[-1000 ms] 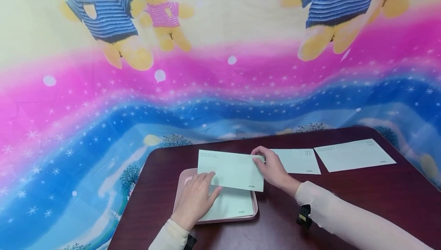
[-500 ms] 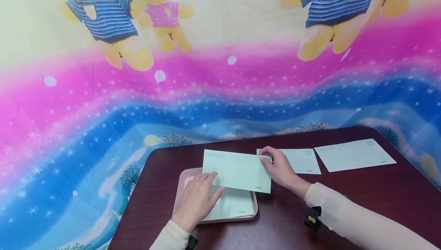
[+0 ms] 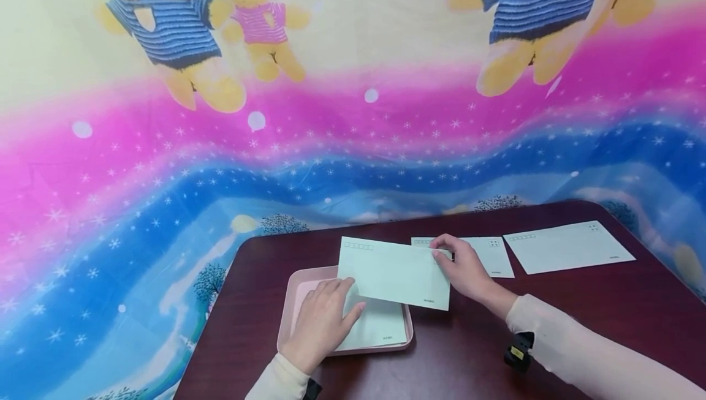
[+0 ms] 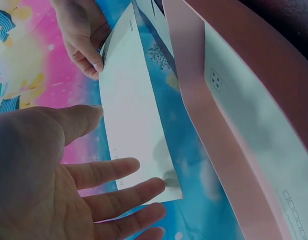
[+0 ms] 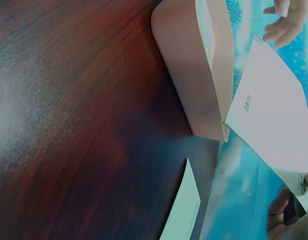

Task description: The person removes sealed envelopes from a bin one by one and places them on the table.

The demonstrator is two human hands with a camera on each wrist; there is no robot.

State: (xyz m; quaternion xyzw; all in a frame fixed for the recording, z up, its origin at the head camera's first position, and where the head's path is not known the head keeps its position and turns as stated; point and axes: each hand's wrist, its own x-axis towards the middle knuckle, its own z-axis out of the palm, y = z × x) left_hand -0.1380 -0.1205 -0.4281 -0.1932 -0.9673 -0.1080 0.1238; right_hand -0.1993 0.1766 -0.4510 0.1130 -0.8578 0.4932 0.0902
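A pale green envelope [image 3: 391, 271] is held tilted above the pink tray [image 3: 289, 302] in the head view, its right end reaching past the tray's rim. My right hand [image 3: 467, 270] pinches it by the upper right corner between thumb and fingers. By the lower left part of that envelope is my left hand [image 3: 322, 320], over the tray's left side. The left wrist view has the left hand [image 4: 78, 170] with fingers spread and extended near the held envelope [image 4: 133, 110]; whether a fingertip touches it I cannot tell. Another envelope [image 3: 380, 326] lies in the tray.
Two more envelopes lie flat on the dark red table [image 3: 441, 363]: one behind the right hand [image 3: 488, 259], partly covered, and one farther right [image 3: 568, 248]. A patterned curtain [image 3: 353, 112] with printed bears hangs behind the table.
The right hand has moved to the right, drawing the pinched envelope with it and covering more of the envelope behind. My left hand has shifted only slightly right; the tray stays put.
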